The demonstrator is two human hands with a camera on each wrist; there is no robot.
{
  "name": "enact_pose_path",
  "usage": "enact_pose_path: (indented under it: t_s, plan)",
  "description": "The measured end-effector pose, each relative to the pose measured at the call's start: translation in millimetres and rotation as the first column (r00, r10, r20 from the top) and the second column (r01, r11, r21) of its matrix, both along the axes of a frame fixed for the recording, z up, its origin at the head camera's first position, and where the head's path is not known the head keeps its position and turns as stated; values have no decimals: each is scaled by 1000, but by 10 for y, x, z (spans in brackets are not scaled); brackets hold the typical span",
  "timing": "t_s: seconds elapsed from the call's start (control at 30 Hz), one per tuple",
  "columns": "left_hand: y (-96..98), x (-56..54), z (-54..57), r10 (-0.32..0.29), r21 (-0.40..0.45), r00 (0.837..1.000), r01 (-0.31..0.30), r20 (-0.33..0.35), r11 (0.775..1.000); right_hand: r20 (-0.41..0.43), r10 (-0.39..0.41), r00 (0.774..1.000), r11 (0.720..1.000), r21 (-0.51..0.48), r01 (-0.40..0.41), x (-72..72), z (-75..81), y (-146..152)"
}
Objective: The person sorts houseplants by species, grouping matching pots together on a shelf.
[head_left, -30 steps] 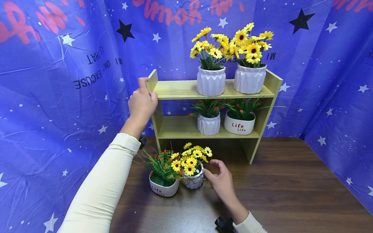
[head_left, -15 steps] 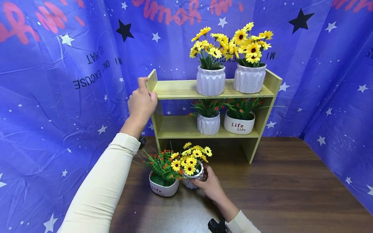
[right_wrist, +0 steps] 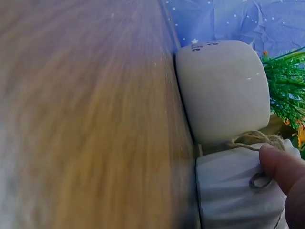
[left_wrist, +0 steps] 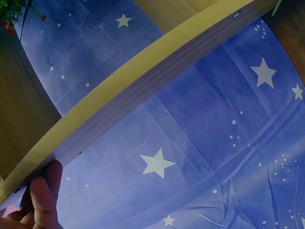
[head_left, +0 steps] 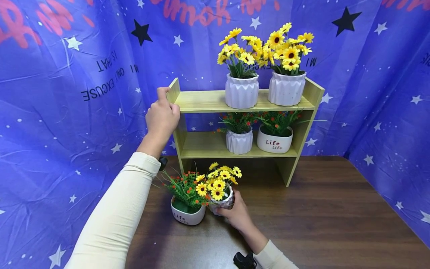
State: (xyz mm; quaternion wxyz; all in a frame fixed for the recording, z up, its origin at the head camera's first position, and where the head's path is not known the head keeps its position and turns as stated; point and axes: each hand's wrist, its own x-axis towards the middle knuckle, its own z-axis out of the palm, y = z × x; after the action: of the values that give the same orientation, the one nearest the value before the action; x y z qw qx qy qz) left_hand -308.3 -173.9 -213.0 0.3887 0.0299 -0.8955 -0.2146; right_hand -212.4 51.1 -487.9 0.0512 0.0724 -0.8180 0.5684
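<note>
My left hand (head_left: 162,116) grips the left side panel of a light wooden shelf (head_left: 201,101) near its top; in the left wrist view, fingers (left_wrist: 45,193) press against that panel. With my right hand (head_left: 239,216) I hold a ribbed white flowerpot (head_left: 220,205) of yellow daisy-like flowers (head_left: 218,183), thumb across its front. Twine is tied around this pot, and the right wrist view shows the thumb (right_wrist: 281,167) beside the knot. Just left of it stands an oval white pot (head_left: 188,215) marked "Life", with a green plant bearing small red blooms. The right fingers behind the pot are partly hidden.
Two white pots (head_left: 242,91) of yellow flowers stand on the top board, centre to right. Below them, on the middle board, are a ribbed pot (head_left: 239,142) and a "Life" pot (head_left: 274,142) with red-flecked greenery. A blue starry curtain (head_left: 80,112) hangs behind the brown table (head_left: 336,209).
My right hand has moved left from beside the ribbed flowerpot and now holds it. The left hand stays on the shelf's side panel. The head view has shifted slightly.
</note>
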Motion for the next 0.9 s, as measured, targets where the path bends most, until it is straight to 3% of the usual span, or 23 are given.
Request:
enact_pose_path:
  t_s: [0.23,0.47,0.67,0.9]
  plan:
    - [-13,4,6,4,4,1000,-4,7,1000,-19,-24,1000,1000,-4,24,-24,-34,-73]
    - [-21,0,-26,-2,2,1000,2,28,1000,-47,-70,996,993,90,74,-14,-51,-120]
    - [-20,7,-33,1,2,1000,-1,18,1000,-50,-123,991,990,57,126,-12,-45,-116]
    - [-8,-1,-6,-4,7,1000,4,13,1000,-71,-104,992,993,52,107,-29,-50,-130]
